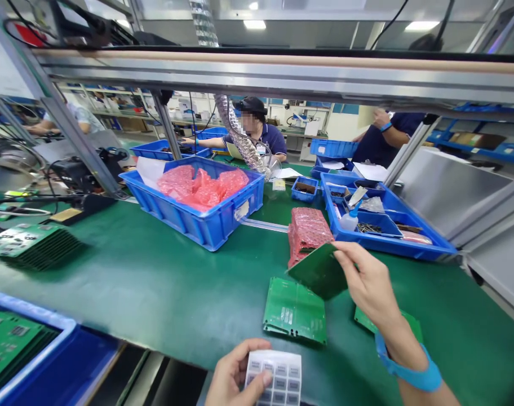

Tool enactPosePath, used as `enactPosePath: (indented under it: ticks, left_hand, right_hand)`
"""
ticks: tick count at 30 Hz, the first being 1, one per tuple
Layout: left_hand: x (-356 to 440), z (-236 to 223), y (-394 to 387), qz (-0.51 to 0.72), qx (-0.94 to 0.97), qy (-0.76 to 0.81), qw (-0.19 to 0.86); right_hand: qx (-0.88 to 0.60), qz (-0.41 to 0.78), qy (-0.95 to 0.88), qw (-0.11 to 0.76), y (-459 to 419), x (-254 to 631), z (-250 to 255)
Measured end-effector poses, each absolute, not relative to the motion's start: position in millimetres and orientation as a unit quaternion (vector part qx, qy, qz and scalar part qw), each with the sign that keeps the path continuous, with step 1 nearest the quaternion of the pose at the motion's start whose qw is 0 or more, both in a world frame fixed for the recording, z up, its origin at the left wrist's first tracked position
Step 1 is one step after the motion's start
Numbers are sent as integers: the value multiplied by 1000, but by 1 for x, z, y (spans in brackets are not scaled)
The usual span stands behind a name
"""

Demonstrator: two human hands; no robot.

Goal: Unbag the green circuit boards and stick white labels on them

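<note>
My right hand (367,279), with a blue band on its wrist, pinches the edge of a green circuit board (318,273). That board is tilted above a small pile of green circuit boards (295,310) lying on the bench. Low in the picture, my left hand (240,375) grips a white sheet of labels (278,378), its thumb lying across the printed grey rectangles. Another green board (409,324) lies partly hidden under my right forearm. Behind the lifted board sits a bundle in pink bubble wrap (310,228).
A blue bin (193,223) with pink bubble wrap stands on the green bench (176,304). At the back right is a blue tray (426,248) holding small parts and a bottle. Stacked boards (41,242) stand at left. A co-worker (257,132) sits opposite; a metal frame crosses above.
</note>
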State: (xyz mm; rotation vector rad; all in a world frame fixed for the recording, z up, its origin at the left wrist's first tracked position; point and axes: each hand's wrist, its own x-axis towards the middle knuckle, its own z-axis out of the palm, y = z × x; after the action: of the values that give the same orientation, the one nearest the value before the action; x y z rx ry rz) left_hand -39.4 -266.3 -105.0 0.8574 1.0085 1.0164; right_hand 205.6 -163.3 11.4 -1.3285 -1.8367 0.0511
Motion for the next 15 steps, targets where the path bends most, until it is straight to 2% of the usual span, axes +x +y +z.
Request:
enactPosePath:
  ticks: [4, 7, 11, 15]
  left_hand:
    - [-38, -100, -264, 459, 376, 467, 656]
    - [-38, -98, -264, 477, 371, 484, 634]
    - [-39, -91, -264, 489, 386, 505, 598]
    - [-38, -82, -263, 499, 404, 508, 575]
  right_hand:
    - [-489, 209, -806, 258, -138, 185, -16]
    - [-501, 235, -812, 184, -132, 171, -41]
    - [-505, 213, -796, 257, -161, 165, -44]
    - [-430, 333, -787, 292, -215, 159, -38]
